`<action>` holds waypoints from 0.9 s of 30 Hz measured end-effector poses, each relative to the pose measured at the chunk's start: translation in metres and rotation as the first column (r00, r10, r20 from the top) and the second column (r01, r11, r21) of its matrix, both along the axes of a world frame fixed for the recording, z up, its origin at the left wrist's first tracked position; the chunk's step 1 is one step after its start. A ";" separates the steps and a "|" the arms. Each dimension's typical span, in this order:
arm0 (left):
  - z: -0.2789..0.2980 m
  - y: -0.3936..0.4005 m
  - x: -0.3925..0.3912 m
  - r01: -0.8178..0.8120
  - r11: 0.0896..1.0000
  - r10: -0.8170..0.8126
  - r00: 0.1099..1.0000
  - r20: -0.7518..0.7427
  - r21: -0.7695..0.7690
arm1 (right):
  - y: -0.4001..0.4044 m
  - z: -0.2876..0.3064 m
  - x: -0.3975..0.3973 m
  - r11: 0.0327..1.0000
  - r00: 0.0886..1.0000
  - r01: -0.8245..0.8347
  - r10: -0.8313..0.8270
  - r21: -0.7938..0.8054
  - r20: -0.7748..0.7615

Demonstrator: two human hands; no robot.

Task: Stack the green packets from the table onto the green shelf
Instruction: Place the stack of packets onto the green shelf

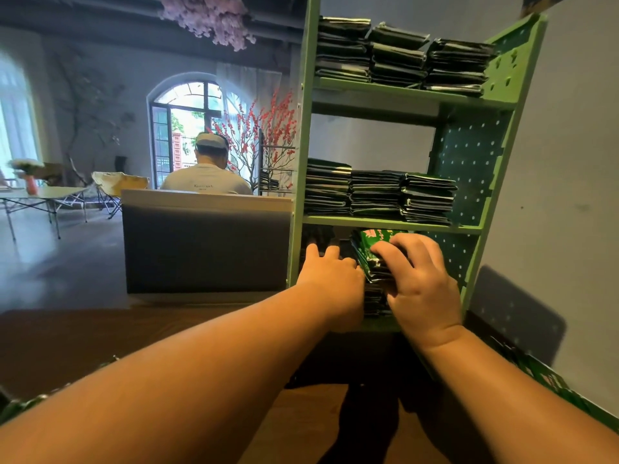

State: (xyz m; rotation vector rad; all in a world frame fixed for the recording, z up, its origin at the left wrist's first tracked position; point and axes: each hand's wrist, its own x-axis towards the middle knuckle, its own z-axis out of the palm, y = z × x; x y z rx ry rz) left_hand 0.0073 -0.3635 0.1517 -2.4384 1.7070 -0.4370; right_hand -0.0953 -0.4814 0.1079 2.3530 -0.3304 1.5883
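Right hand (420, 279) is curling round the green packets (375, 252) w/ fingers on top. They're tilting, long axis running into the bottom bay of the green shelf (392, 223). Left hand (330, 272) is lying spread, just beside them, bracing.

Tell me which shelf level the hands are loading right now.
The lowest level: both hands hold a packet bundle there, right hand gripping it. The two upper levels hold untouched finished stacks.

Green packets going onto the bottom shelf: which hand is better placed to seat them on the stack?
Right. The right hand already holds the green packets in its grip above the stack. The left hand only reaches in beside them, fingers extended.
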 end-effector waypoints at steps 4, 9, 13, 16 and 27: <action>0.001 0.000 0.002 -0.015 0.999 0.014 1.000 0.019 0.050 | -0.002 0.011 0.013 0.997 0.999 -0.033 0.034 -0.067 0.006; -0.001 0.001 0.005 -0.004 0.998 0.000 0.998 0.059 0.060 | -0.009 0.013 0.024 0.991 0.997 0.079 -0.077 -0.105 0.023; -0.004 0.000 0.006 -0.004 0.998 -0.002 0.997 0.083 0.070 | -0.012 0.002 0.031 0.980 0.980 0.171 -0.160 -0.097 0.115; -0.005 0.000 0.007 0.004 0.997 -0.011 0.996 0.093 0.072 | -0.011 -0.008 0.035 0.983 0.973 0.182 -0.174 -0.039 0.150; 0.002 0.005 0.010 0.077 0.997 -0.077 0.997 0.012 0.014 | -0.008 -0.005 0.042 0.982 0.969 0.186 -0.189 0.036 0.158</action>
